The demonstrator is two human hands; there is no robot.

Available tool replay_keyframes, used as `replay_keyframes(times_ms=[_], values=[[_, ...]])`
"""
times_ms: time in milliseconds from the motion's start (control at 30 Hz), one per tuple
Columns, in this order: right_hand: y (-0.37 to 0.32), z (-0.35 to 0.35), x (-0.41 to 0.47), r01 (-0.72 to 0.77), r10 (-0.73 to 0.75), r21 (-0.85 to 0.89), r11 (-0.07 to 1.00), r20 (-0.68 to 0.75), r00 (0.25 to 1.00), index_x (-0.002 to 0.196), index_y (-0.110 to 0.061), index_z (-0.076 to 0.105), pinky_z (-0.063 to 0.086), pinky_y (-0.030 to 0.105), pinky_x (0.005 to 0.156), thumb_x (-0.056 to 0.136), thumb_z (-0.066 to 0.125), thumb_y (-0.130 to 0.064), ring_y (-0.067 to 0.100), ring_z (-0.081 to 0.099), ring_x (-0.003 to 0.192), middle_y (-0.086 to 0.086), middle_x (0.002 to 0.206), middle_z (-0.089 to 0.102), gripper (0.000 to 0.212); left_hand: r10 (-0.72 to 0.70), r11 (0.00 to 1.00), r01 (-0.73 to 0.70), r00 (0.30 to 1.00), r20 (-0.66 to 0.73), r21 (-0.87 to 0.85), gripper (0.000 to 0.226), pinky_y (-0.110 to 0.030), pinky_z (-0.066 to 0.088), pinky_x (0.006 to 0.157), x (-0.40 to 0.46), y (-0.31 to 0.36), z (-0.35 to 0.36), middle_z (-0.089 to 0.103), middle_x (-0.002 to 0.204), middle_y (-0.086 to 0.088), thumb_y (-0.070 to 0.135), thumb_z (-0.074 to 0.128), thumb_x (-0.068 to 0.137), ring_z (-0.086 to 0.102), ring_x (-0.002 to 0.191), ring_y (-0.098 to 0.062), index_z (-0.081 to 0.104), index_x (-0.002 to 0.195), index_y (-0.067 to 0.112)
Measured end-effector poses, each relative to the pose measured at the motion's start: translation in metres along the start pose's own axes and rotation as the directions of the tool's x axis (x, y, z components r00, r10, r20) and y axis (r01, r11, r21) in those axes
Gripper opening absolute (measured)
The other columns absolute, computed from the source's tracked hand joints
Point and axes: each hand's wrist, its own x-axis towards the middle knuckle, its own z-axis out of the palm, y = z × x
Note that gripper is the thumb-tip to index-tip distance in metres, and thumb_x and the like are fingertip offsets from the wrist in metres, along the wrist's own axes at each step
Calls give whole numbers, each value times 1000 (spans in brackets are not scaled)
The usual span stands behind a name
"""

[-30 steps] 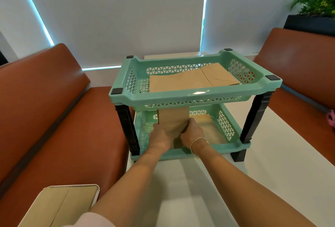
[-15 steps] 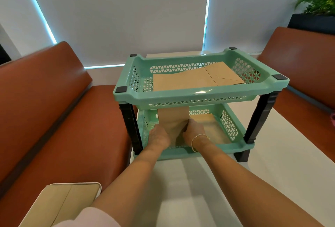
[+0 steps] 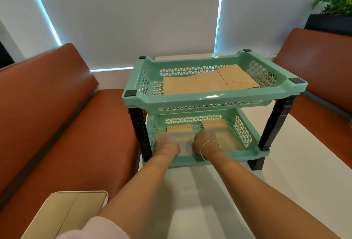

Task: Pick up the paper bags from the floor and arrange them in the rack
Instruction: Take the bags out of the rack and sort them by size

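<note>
A mint-green two-tier rack [image 3: 209,103] with black legs stands on a white table. A flat brown paper bag [image 3: 200,84] lies in its top tier. Both my hands reach into the lower tier from the front. My left hand [image 3: 166,145] and my right hand [image 3: 204,141] hold the near end of another brown paper bag [image 3: 179,129], which lies low in the tier; my fingers are hidden behind the backs of my hands. Further brown paper [image 3: 215,124] shows in the lower tier to the right of it.
The white table [image 3: 285,181] runs between two orange-brown benches [image 3: 57,124]. A white tray with brown paper bags [image 3: 66,210] rests on the left bench near me. A plant in a dark planter [image 3: 333,19] stands at the back right.
The bag between my hands stood tilted up against the upper tier; it has now dropped down flat into the lower tier, and both hands have moved lower and further apart.
</note>
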Motion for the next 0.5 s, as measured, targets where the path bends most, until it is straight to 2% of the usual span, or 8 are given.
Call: replay_keyframes(times_ms=[500], values=[[-1, 13, 3, -32, 33, 69, 997, -16, 999, 106, 0, 65, 46, 25, 87, 90, 48, -7, 25, 60, 106, 13, 112, 66, 24, 21, 1000, -20, 999, -48, 19, 26, -34, 51, 85, 0, -1, 10, 60, 119, -18, -1, 51, 91, 60, 109, -31, 60, 115, -3]])
